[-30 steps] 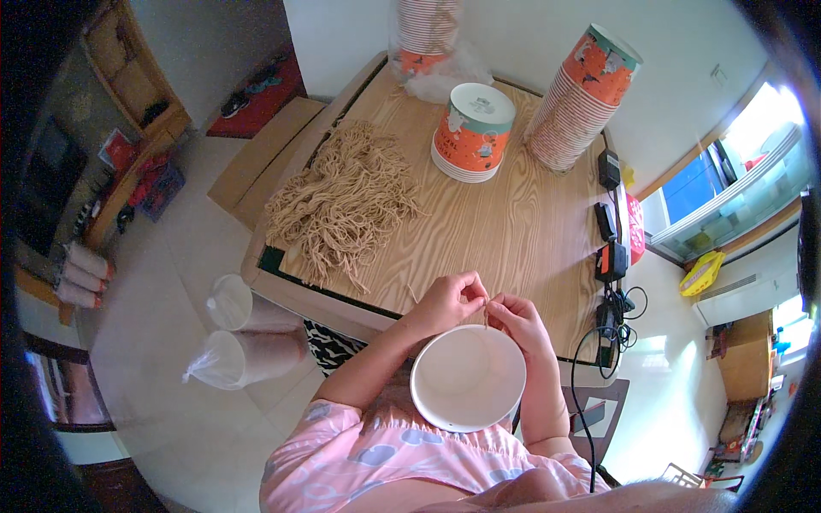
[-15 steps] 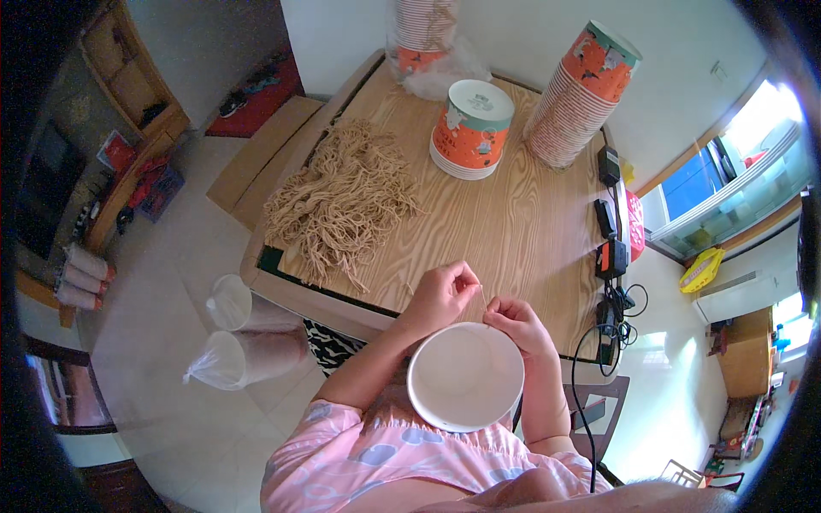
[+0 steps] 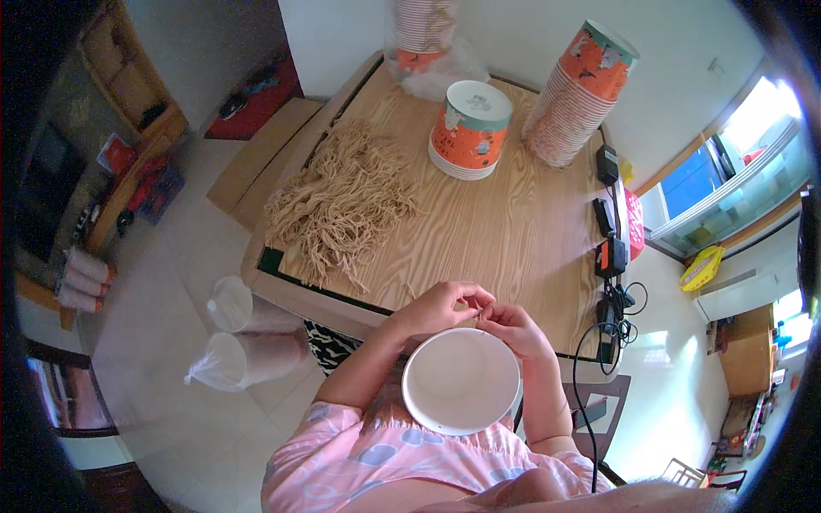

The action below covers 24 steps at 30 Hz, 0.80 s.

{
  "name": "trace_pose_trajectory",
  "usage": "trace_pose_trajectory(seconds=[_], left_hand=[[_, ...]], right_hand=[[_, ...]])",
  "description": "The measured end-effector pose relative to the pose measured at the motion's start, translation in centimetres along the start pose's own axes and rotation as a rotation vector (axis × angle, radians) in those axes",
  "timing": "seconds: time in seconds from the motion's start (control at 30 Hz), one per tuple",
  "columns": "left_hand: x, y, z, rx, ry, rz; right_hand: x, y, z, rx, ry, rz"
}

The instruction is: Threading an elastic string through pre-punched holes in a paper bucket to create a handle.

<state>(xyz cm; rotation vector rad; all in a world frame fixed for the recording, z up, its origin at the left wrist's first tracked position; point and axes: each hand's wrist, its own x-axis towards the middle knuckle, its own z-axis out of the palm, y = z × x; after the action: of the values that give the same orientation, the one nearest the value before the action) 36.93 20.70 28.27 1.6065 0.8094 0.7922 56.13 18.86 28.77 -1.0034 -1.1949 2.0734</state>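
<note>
The fingers of the left hand (image 3: 440, 308) and right hand (image 3: 511, 329) meet tip to tip, pinched together on a thin tan string (image 3: 469, 305) at the near edge of the desk (image 3: 513, 231), just above a white paper bowl (image 3: 462, 380) at the person's lap. Farther out lie a heap of tan strings (image 3: 338, 205) and stacked orange cups (image 3: 469, 130).

A round white paper bowl (image 3: 460, 381) sits open side up just off the near edge of the desk (image 3: 513, 231), on the person's lap. A thin tan cord piece (image 3: 469, 306), too small to make out clearly, lies above the bowl's far rim at that edge.
</note>
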Motion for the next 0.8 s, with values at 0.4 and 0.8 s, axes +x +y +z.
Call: trace_pose_trajectory(seconds=[0.4,0.8], left_hand=[[0.0,-0.9,-0.1,-0.067,0.082,-0.090],[-0.4,1.6,0.1,-0.020,0.188,-0.001]], right_hand=[[0.0,-0.4,0.7,-0.116,0.105,-0.054],[-0.6,-1.5,1.1,0.024,0.123,-0.038]])
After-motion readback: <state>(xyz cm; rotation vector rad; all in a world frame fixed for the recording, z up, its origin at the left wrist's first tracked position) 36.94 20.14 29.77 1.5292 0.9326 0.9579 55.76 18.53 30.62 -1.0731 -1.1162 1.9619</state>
